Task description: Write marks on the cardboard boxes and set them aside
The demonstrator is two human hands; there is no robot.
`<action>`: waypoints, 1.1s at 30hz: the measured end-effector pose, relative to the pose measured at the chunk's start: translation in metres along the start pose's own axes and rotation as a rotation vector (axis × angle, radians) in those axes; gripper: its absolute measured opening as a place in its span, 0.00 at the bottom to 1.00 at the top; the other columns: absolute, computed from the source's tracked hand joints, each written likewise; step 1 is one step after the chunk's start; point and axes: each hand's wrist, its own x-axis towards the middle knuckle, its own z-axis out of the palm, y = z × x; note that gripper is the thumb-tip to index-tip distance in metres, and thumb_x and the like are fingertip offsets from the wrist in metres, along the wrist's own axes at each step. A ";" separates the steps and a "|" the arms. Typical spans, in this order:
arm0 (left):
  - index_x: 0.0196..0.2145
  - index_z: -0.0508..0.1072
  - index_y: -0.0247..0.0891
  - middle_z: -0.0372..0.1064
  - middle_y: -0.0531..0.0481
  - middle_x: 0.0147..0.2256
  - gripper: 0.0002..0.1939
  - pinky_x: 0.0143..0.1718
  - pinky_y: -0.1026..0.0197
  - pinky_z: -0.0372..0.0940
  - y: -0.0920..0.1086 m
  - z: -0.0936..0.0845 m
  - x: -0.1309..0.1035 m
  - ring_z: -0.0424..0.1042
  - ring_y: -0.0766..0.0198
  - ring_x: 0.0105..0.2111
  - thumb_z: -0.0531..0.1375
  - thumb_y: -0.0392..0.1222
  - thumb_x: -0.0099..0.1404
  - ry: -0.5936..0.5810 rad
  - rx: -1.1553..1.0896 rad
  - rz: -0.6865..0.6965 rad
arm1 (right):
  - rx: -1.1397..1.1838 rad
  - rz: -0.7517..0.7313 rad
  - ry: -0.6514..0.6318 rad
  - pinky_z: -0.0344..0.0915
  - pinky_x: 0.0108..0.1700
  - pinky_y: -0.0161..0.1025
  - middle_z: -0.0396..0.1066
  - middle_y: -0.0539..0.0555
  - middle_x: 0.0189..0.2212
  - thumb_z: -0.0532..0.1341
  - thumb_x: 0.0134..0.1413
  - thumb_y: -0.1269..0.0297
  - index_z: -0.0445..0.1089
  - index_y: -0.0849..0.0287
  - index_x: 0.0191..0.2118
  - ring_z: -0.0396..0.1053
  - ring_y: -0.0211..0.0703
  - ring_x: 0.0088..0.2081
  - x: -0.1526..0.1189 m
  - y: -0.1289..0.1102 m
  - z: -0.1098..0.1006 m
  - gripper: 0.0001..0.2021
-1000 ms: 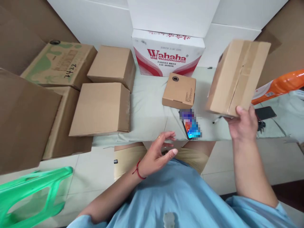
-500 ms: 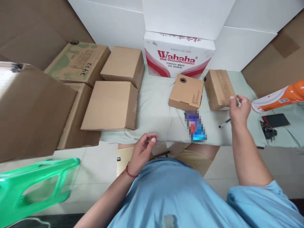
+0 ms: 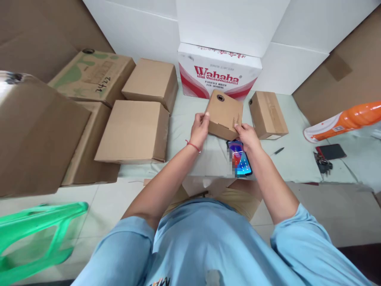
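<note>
The left hand (image 3: 200, 129) and right hand (image 3: 248, 138) grip the small flat box (image 3: 224, 113) from opposite sides, just above and right of the frame's centre; best hold it level, pressing evenly, clear of the phone (image 3: 240, 161) below.

It seemed a makeshift storage or packing corner: cardboard boxes (image 3: 224, 113) crowded a cloth-covered worktop (image 3: 297, 163) above tiled floor (image 3: 104, 212).
</note>
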 end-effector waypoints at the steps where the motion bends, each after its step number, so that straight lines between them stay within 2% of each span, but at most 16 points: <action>1: 0.50 0.68 0.41 0.76 0.47 0.45 0.16 0.56 0.55 0.68 0.003 -0.007 -0.009 0.75 0.56 0.50 0.61 0.56 0.78 0.026 0.006 0.001 | 0.035 0.011 0.005 0.76 0.49 0.45 0.81 0.58 0.47 0.65 0.53 0.34 0.71 0.55 0.46 0.77 0.52 0.51 -0.007 0.000 0.006 0.28; 4: 0.52 0.63 0.41 0.71 0.49 0.43 0.25 0.53 0.56 0.68 0.013 -0.037 -0.050 0.75 0.56 0.46 0.71 0.50 0.67 0.149 0.098 0.077 | 0.141 0.031 -0.047 0.76 0.51 0.44 0.82 0.56 0.49 0.68 0.53 0.37 0.74 0.54 0.48 0.78 0.50 0.51 -0.041 0.002 0.023 0.27; 7: 0.53 0.65 0.41 0.68 0.45 0.52 0.29 0.59 0.52 0.67 0.025 -0.076 -0.100 0.73 0.52 0.54 0.74 0.47 0.62 0.228 0.266 0.386 | 0.306 0.104 -0.200 0.76 0.52 0.45 0.82 0.53 0.45 0.76 0.49 0.43 0.77 0.52 0.48 0.78 0.49 0.49 -0.083 0.005 0.036 0.25; 8: 0.55 0.65 0.42 0.68 0.44 0.53 0.29 0.62 0.49 0.66 0.028 -0.089 -0.115 0.73 0.51 0.56 0.73 0.47 0.63 0.239 0.312 0.494 | 0.371 0.133 -0.256 0.76 0.52 0.45 0.82 0.52 0.45 0.77 0.48 0.44 0.78 0.51 0.48 0.78 0.48 0.49 -0.097 0.006 0.040 0.25; 10: 0.60 0.63 0.44 0.67 0.42 0.58 0.36 0.64 0.45 0.66 0.029 -0.111 -0.140 0.71 0.47 0.60 0.76 0.43 0.59 0.219 0.407 0.720 | 0.484 0.175 -0.348 0.76 0.53 0.46 0.82 0.53 0.46 0.79 0.49 0.46 0.80 0.50 0.48 0.78 0.48 0.49 -0.119 0.008 0.046 0.23; 12: 0.60 0.64 0.48 0.68 0.41 0.59 0.40 0.61 0.43 0.69 0.025 -0.129 -0.157 0.72 0.45 0.59 0.78 0.41 0.56 0.158 0.479 0.805 | 0.578 0.202 -0.405 0.77 0.53 0.46 0.82 0.54 0.46 0.79 0.52 0.47 0.81 0.49 0.49 0.78 0.48 0.50 -0.135 0.011 0.052 0.21; 15: 0.58 0.68 0.50 0.72 0.42 0.56 0.37 0.60 0.38 0.69 0.011 -0.144 -0.169 0.74 0.43 0.56 0.78 0.41 0.54 0.040 0.506 0.686 | 0.680 0.235 -0.440 0.78 0.52 0.48 0.81 0.53 0.41 0.81 0.48 0.49 0.82 0.50 0.45 0.79 0.49 0.47 -0.149 0.018 0.061 0.20; 18: 0.63 0.69 0.49 0.72 0.40 0.57 0.40 0.65 0.33 0.65 0.002 -0.150 -0.174 0.73 0.39 0.59 0.77 0.40 0.55 0.013 0.489 0.623 | 0.672 0.223 -0.413 0.78 0.50 0.49 0.80 0.52 0.39 0.81 0.46 0.50 0.81 0.50 0.40 0.79 0.49 0.44 -0.154 0.025 0.064 0.18; 21: 0.69 0.66 0.46 0.71 0.38 0.60 0.44 0.67 0.35 0.64 0.005 -0.154 -0.178 0.71 0.39 0.61 0.74 0.37 0.59 0.045 0.546 0.657 | 0.615 0.184 -0.312 0.76 0.48 0.47 0.79 0.52 0.41 0.80 0.48 0.51 0.80 0.48 0.43 0.77 0.47 0.43 -0.152 0.027 0.057 0.18; 24: 0.67 0.68 0.46 0.71 0.40 0.60 0.41 0.66 0.40 0.65 0.012 -0.162 -0.179 0.71 0.41 0.61 0.73 0.35 0.59 0.043 0.529 0.627 | 0.562 0.097 -0.128 0.75 0.47 0.45 0.77 0.51 0.46 0.80 0.48 0.54 0.78 0.44 0.51 0.75 0.44 0.41 -0.146 0.024 0.047 0.24; 27: 0.61 0.70 0.47 0.71 0.44 0.58 0.37 0.64 0.45 0.67 0.008 -0.172 -0.180 0.72 0.45 0.60 0.77 0.40 0.57 -0.008 0.284 0.450 | 0.514 0.040 -0.048 0.75 0.47 0.47 0.75 0.49 0.44 0.79 0.47 0.54 0.76 0.41 0.55 0.72 0.44 0.39 -0.143 0.018 0.040 0.28; 31: 0.57 0.69 0.48 0.71 0.46 0.58 0.40 0.57 0.52 0.72 -0.015 -0.172 -0.183 0.74 0.50 0.57 0.81 0.48 0.51 -0.022 -0.055 0.093 | 0.522 0.000 -0.105 0.74 0.42 0.48 0.71 0.49 0.32 0.80 0.46 0.51 0.80 0.43 0.43 0.68 0.45 0.33 -0.148 0.013 0.034 0.19; 33: 0.56 0.68 0.48 0.72 0.45 0.59 0.43 0.57 0.51 0.73 -0.025 -0.167 -0.185 0.75 0.49 0.58 0.82 0.49 0.48 -0.037 -0.137 -0.026 | 0.529 -0.054 -0.112 0.74 0.42 0.48 0.73 0.50 0.32 0.80 0.48 0.50 0.82 0.42 0.42 0.70 0.46 0.35 -0.154 0.010 0.029 0.16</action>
